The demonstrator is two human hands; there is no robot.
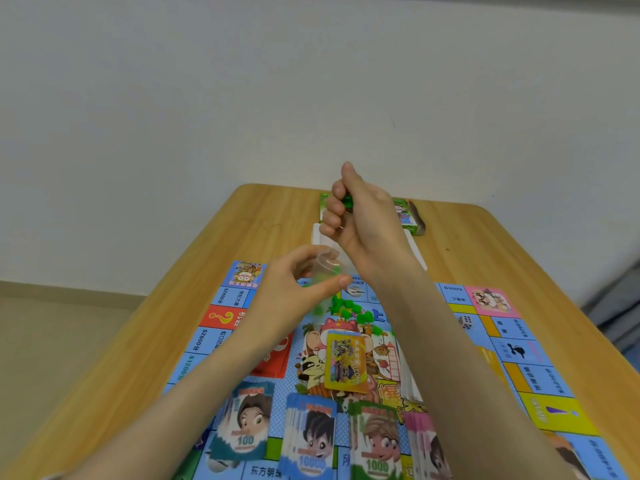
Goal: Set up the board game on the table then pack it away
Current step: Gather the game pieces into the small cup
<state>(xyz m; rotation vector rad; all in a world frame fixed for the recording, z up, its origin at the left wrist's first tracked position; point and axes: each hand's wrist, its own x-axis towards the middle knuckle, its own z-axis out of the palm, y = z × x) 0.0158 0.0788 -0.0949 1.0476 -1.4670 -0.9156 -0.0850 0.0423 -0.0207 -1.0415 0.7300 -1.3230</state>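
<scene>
The blue game board (519, 348) lies open on the wooden table (242, 223). My left hand (294, 289) pinches a small clear plastic bag (329, 263) above the board. My right hand (360, 216), raised over the bag, grips green plastic pieces (346, 201) in its curled fingers. A pile of green house pieces (349, 308) sits on the board below my hands. Stacks of paper money (311, 438) marked 100, 10000 and 1000 lie along the near edge. A yellow card deck (344, 362) rests at the board's middle.
The green game box (407, 216) and a white tray (318, 237) stand at the table's far side, partly behind my right hand. A white die (465, 321) lies on the board's right part. A pale wall rises behind the table.
</scene>
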